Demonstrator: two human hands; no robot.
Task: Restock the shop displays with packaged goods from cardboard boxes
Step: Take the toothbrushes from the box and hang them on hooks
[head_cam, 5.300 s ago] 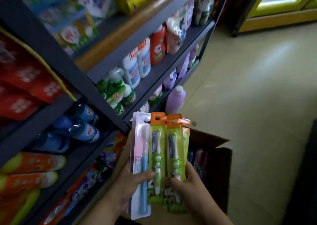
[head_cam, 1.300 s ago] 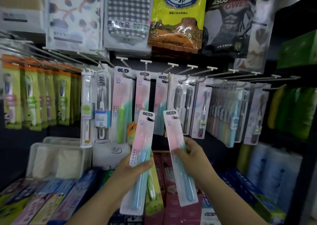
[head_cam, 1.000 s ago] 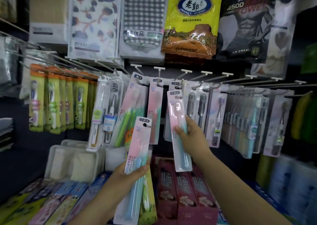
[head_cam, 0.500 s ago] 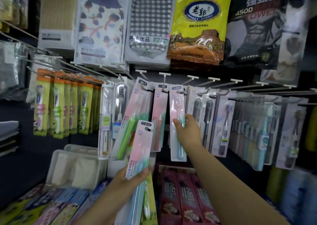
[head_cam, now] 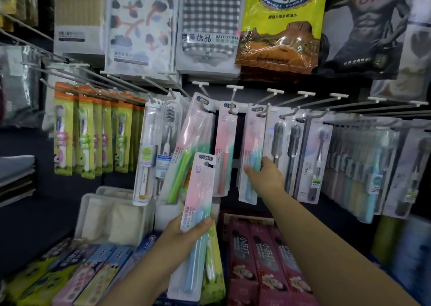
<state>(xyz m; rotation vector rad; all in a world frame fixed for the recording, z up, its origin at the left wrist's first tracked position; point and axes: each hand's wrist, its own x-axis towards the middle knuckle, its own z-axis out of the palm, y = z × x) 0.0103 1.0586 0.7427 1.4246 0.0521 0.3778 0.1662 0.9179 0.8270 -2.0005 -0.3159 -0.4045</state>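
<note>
The right hand [head_cam: 264,177] grips the lower half of a pink-and-blue toothbrush pack [head_cam: 253,154] whose top sits at a display hook [head_cam: 265,110]; whether the hole is fully seated cannot be determined. The left hand [head_cam: 186,233] holds a second matching pack [head_cam: 200,189] upright below the hooks, with a yellow-green pack [head_cam: 213,273] behind it. Judged status: one pack is nearly hung; at least two packs remain to be hung. No cardboard box is in view.
</note>
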